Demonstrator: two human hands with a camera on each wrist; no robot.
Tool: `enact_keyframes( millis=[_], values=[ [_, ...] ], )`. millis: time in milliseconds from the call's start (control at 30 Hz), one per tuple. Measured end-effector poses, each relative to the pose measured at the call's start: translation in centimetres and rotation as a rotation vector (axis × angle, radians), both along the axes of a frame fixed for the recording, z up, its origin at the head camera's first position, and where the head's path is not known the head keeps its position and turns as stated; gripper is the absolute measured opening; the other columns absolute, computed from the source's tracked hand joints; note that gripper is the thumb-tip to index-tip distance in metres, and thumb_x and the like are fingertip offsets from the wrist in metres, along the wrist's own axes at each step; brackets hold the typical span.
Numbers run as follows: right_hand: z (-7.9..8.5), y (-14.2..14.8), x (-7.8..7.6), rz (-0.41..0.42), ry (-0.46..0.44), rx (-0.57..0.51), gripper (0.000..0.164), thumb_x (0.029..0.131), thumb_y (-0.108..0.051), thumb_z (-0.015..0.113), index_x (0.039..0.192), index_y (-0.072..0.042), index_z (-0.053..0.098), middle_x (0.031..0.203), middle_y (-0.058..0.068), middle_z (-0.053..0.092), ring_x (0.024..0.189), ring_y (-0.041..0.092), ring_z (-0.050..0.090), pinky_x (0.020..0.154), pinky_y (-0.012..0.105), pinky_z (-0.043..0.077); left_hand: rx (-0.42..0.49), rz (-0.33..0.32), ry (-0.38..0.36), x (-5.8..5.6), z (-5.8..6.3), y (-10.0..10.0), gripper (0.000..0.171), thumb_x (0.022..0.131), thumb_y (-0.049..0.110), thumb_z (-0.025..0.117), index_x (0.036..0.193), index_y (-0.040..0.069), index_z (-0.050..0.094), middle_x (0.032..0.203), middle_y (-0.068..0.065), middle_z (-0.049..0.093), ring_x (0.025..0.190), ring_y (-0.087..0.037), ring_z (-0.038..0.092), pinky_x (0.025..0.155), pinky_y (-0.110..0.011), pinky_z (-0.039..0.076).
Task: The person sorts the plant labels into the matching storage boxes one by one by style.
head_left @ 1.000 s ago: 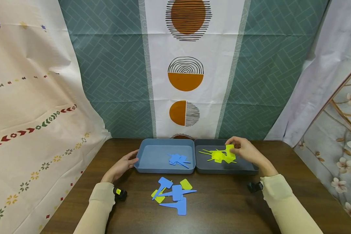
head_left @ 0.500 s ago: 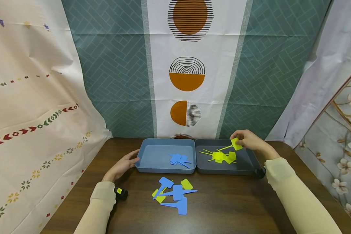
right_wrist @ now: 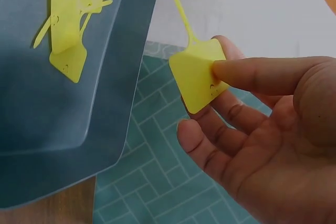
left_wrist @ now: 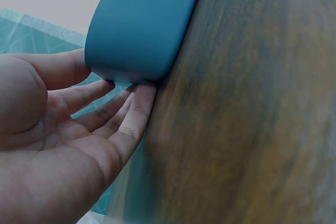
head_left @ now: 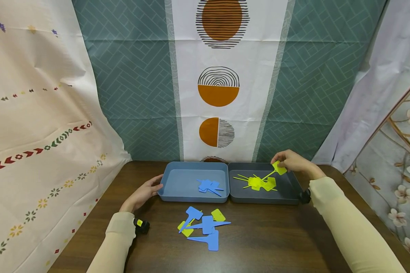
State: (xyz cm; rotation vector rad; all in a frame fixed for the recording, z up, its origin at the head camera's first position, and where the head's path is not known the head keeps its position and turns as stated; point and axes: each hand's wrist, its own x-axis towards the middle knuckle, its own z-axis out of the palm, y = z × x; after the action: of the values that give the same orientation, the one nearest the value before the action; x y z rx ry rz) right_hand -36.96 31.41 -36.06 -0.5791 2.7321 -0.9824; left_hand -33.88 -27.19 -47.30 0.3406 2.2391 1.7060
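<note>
Because it was pinched by its flat head, the yellow tag [head_left: 280, 169] hung tilted over the dark grey tray [head_left: 287, 194], stem slanting down and leftward to the yellow pile [head_left: 255, 183] there; whether the tip touched the pile I could not tell. The right hand [head_left: 292, 162] was clamped on it, thumb pressed to one face and fingers behind, with one lower fingertip held clear of it. That broad head was probably chosen as the easier part to catch, and the hold left the slim stem free. In the right wrist view a small dark mark showed on the head beside the thumb. The pile lay loosely overlapped on the tray floor, stems pointing several ways, as if dropped rather than laid in order. Against this tray stood the blue tray [head_left: 181, 182], with a smaller cluster of blue tags [head_left: 209, 186] near its right end; color seemed to be the reason for two containers. The left hand [head_left: 142, 194] rested at that tray's left end, fingers apart and loosely bent, tips against the outer wall, presumably to steady it. In front of both trays, on the dark wooden table [head_left: 263, 237], lay three loose blue tags [head_left: 207, 225] with yellow ones [head_left: 218, 215] partly beneath. Behind everything hung a patterned cloth [head_left: 140, 94].
</note>
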Motion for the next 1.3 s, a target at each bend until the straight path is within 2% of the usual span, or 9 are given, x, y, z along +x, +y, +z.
enact_keyframes(
  millis=[100, 200, 333, 500, 667, 833, 1000, 1167, 1300],
  values=[
    [-0.1, 0.2, -0.2, 0.000, -0.011, 0.011, 0.025, 0.099, 0.002, 0.054, 0.118, 0.006, 0.069, 0.113, 0.022, 0.069, 0.083, 0.029, 0.061, 0.062, 0.036, 0.049, -0.003, 0.002, -0.002, 0.0, 0.0, 0.0, 0.061, 0.113, 0.012, 0.041, 0.166, 0.000, 0.012, 0.166, -0.031, 0.015, 0.152, -0.048, 0.025, 0.122, -0.061, 0.024],
    [-0.2, 0.4, -0.3, -0.005, 0.004, 0.064, 0.028, 0.099, 0.001, 0.055, 0.123, 0.008, 0.067, 0.121, 0.029, 0.065, 0.099, 0.038, 0.063, 0.076, 0.046, 0.056, -0.005, 0.003, -0.001, 0.1, 0.1, 0.0, 0.061, 0.113, 0.012, 0.041, 0.166, 0.000, 0.012, 0.166, -0.031, 0.016, 0.152, -0.048, 0.025, 0.122, -0.061, 0.024],
    [-0.6, 0.4, -0.4, -0.012, 0.025, 0.127, 0.031, 0.099, -0.001, 0.056, 0.128, 0.010, 0.064, 0.121, 0.031, 0.062, 0.110, 0.044, 0.062, 0.090, 0.055, 0.055, 0.001, 0.003, -0.002, 0.1, 0.0, 0.0, 0.061, 0.113, 0.012, 0.041, 0.166, 0.000, 0.012, 0.167, -0.031, 0.015, 0.152, -0.048, 0.024, 0.122, -0.062, 0.023],
    [-0.5, -0.2, -0.3, 0.013, 0.026, 0.121, 0.028, 0.101, -0.004, 0.056, 0.125, 0.007, 0.065, 0.115, 0.025, 0.065, 0.105, 0.037, 0.064, 0.087, 0.051, 0.055, 0.006, 0.000, -0.003, 0.0, 0.0, 0.0, 0.061, 0.113, 0.011, 0.040, 0.166, -0.001, 0.011, 0.167, -0.031, 0.015, 0.152, -0.048, 0.024, 0.123, -0.062, 0.023],
    [0.1, -1.0, 0.1, 0.033, 0.084, 0.106, 0.024, 0.103, -0.005, 0.055, 0.122, 0.005, 0.067, 0.112, 0.020, 0.068, 0.103, 0.036, 0.065, 0.084, 0.048, 0.057, 0.001, 0.004, -0.004, 0.0, 0.0, 0.0, 0.061, 0.114, 0.011, 0.040, 0.165, -0.001, 0.011, 0.166, -0.031, 0.016, 0.151, -0.048, 0.025, 0.122, -0.061, 0.024],
    [1.1, -2.2, 1.1, 0.030, 0.121, 0.081, 0.024, 0.106, -0.008, 0.056, 0.125, 0.001, 0.068, 0.119, 0.020, 0.068, 0.109, 0.037, 0.066, 0.090, 0.052, 0.056, 0.004, 0.004, -0.003, 0.0, 0.0, 0.0, 0.061, 0.113, 0.012, 0.041, 0.165, -0.001, 0.011, 0.166, -0.031, 0.015, 0.152, -0.049, 0.025, 0.122, -0.062, 0.024],
    [1.9, -3.2, 2.2, 0.041, 0.132, 0.040, 0.023, 0.106, -0.009, 0.057, 0.125, -0.002, 0.069, 0.116, 0.014, 0.070, 0.104, 0.032, 0.067, 0.086, 0.048, 0.057, 0.006, 0.002, -0.003, 0.0, 0.0, 0.0, 0.061, 0.113, 0.012, 0.041, 0.165, -0.002, 0.011, 0.166, -0.032, 0.016, 0.151, -0.049, 0.025, 0.122, -0.062, 0.025],
    [1.8, -3.9, 3.0, 0.058, 0.140, -0.017, 0.022, 0.106, -0.008, 0.058, 0.125, -0.003, 0.069, 0.113, 0.013, 0.071, 0.098, 0.025, 0.068, 0.084, 0.045, 0.059, 0.004, 0.001, -0.004, 0.0, 0.0, 0.0, 0.061, 0.113, 0.012, 0.040, 0.165, -0.002, 0.011, 0.166, -0.032, 0.016, 0.151, -0.048, 0.026, 0.122, -0.061, 0.025],
    [1.3, -4.4, 3.5, 0.076, 0.146, -0.071, 0.022, 0.106, -0.008, 0.059, 0.124, -0.002, 0.069, 0.111, 0.012, 0.071, 0.098, 0.026, 0.069, 0.088, 0.047, 0.059, -0.001, 0.002, -0.002, 0.1, 0.0, 0.0, 0.061, 0.113, 0.012, 0.040, 0.166, -0.001, 0.011, 0.166, -0.031, 0.015, 0.151, -0.048, 0.025, 0.122, -0.061, 0.025]
  ],
)
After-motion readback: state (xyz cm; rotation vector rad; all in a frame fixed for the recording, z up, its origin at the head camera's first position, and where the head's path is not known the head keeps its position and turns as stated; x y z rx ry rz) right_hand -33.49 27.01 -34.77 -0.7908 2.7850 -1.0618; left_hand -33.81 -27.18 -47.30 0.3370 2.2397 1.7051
